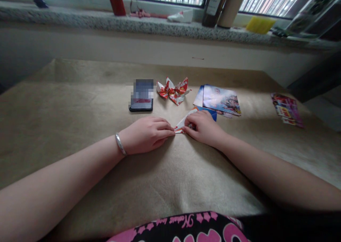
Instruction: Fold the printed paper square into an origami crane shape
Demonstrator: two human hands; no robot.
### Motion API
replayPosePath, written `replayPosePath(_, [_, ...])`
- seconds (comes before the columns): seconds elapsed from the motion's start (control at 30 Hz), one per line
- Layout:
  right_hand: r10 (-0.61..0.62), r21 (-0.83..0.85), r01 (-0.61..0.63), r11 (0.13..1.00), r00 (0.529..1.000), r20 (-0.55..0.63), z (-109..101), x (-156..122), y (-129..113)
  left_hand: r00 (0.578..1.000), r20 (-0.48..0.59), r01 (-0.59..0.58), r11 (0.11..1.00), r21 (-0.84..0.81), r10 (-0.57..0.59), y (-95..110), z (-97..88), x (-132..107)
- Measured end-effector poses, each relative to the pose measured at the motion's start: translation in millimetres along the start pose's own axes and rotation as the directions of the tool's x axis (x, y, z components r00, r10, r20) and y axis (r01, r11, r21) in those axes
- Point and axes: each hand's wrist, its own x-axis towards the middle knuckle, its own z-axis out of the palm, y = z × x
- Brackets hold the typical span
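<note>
**A:** Head view, so here's what I've got: both hands are down on the tan worktop [80,121], working a small piece of folded paper [183,124] right in the middle, near the person. The left hand [146,134] has its fingers curled, tips pressing the paper's left corner flat. The right hand [204,127] is pinching and pressing the right part of it, covering most of the sheet.

**B:** How do you reckon that paper handles?

**A:** Light and thin, I'd guess glossy print, so a bit slippery on that cloth-like surface. It'll hold a crease but tears or crumples easily if you yank it. Best bet is gripping at the corners and edges with fingertips, one hand pinning it while the other runs along the fold.

**B:** Anything else around?

**A:** Farther out there's a dark phone [141,96] to the left, a finished red-and-white folded paper shape [173,90] beside it, and a stack of printed sheets [220,100] to the right. One more leaflet [287,109] lies far right. A bracelet [120,144] sits on the left wrist.
</note>
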Motion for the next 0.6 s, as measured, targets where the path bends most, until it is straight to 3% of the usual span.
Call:
replayPosePath(0.3, [0.007, -0.011, -0.007, 1.0, 1.0, 0.005, 0.3, 0.5, -1.7, 1.0, -0.007, 0.0, 0.999, 0.042, 0.001, 1.2, 2.1, 0.0])
replayPosePath(0.6, [0.02, -0.016, -0.019, 1.0, 1.0, 0.002, 0.7, 0.9, -3.5, 0.998, 0.062, 0.012, 0.994, 0.111, -0.019, 4.7, 0.0, 2.7])
